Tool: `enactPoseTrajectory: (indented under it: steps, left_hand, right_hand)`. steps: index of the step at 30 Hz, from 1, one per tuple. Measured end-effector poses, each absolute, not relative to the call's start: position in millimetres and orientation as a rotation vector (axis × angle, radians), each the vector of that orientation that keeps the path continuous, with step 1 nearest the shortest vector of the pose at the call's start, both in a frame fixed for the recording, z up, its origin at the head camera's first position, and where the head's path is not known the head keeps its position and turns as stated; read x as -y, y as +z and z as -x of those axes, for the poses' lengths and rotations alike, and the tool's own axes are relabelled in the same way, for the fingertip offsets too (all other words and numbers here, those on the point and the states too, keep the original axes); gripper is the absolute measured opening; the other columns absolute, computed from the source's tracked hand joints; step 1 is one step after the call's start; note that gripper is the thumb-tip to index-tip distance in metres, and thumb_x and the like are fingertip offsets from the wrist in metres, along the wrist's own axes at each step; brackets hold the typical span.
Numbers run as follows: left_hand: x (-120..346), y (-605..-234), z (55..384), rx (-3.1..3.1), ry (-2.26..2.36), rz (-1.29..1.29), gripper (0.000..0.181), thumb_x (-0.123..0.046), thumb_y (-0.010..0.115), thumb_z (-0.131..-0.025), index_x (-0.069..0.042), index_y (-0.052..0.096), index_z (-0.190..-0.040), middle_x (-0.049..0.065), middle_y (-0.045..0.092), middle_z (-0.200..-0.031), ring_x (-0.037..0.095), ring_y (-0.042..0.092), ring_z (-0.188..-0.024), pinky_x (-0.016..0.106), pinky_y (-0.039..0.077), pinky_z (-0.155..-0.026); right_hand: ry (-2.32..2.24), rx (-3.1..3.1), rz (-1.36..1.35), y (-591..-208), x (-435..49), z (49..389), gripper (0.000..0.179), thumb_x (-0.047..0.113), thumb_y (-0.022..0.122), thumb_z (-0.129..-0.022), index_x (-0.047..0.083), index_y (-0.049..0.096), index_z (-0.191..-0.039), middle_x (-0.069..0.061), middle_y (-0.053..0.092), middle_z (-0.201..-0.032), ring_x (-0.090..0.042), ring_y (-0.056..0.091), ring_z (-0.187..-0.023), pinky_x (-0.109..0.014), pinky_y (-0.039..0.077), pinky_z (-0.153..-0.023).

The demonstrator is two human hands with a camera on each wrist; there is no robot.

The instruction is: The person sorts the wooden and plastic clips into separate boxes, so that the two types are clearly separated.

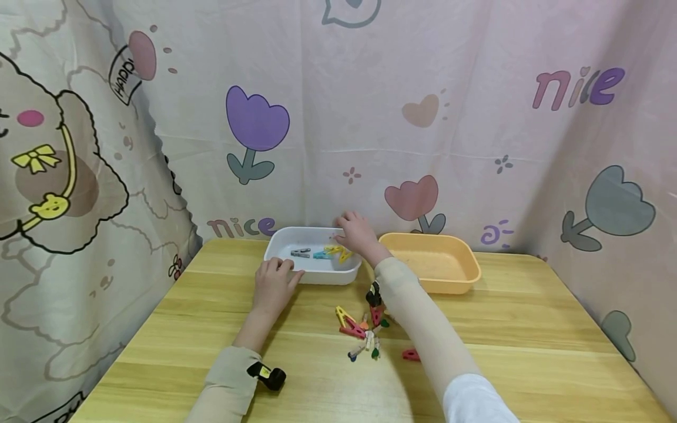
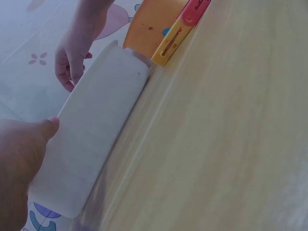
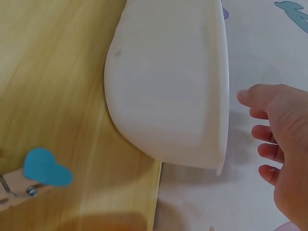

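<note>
A white plastic tray [image 1: 328, 277] holds a grey clothespin [image 1: 300, 253], a blue clothespin [image 1: 320, 255] and some yellow clothespins [image 1: 338, 251]. My left hand [image 1: 272, 286] grips the tray's near left rim; its thumb [image 2: 50, 126] lies against the outer wall, while the left wrist view hides the other fingers. Over the tray's far right side is my right hand [image 1: 359, 235]. Seen from the right wrist, that hand's fingers are loosely bent, apart from the rim, and no object shows between them.
An orange tray [image 1: 449, 286] stands right of the white one. In front lie a yellow clothespin [image 1: 345, 316], red clothespins [image 1: 353, 329] and several small wooden pegs [image 1: 369, 341]. Another red clothespin [image 1: 410, 355] lies beside the right forearm. A printed curtain [image 1: 338, 117] hangs behind the table.
</note>
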State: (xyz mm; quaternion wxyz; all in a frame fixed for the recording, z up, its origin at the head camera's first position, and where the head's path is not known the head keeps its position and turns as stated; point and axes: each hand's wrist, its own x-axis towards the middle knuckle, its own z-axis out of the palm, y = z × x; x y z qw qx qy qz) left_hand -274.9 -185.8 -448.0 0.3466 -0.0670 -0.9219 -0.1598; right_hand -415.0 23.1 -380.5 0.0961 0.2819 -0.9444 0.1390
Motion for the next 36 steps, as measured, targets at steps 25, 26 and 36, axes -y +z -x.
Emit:
enactPoseTrajectory:
  steps: [25,26,36]
  left_hand:
    - [186,-449,275,2.398,-0.421,0.166,0.031,-0.033,0.075,-0.085,-0.007,0.067,-0.099,0.013,0.059,-0.095,0.033,0.054,-0.091,0.047,0.045,-0.082]
    - [186,-449,275,2.402,-0.421,0.163,0.031,-0.033,0.074,-0.085,-0.007,0.067,-0.099,0.013,0.059,-0.095,0.033,0.054,-0.091,0.047,0.045,-0.082]
    - [186,-448,274,2.438,-0.421,0.151,0.03,-0.034,0.073,-0.087,-0.007,0.067,-0.101,0.013,0.059,-0.097,0.033,0.054,-0.093,0.046,0.045,-0.084]
  right_hand:
    - [0.231,2.691,-0.937,-376,-47,397,0.03,0.029,0.066,-0.093,0.014,0.064,-0.118,-0.007,0.058,-0.12,-0.025,0.05,-0.114,-0.043,0.043,-0.098]
    - [0.217,2.679,-0.946,-376,-48,395,0.029,0.029,0.066,-0.092,0.014,0.064,-0.117,-0.007,0.058,-0.119,-0.025,0.051,-0.112,-0.043,0.043,-0.096]
    - [0.156,2.583,-1.042,-378,-59,380,0.029,0.028,0.069,-0.09,0.012,0.066,-0.115,-0.005,0.058,-0.109,-0.023,0.049,-0.102,-0.039,0.041,-0.088]
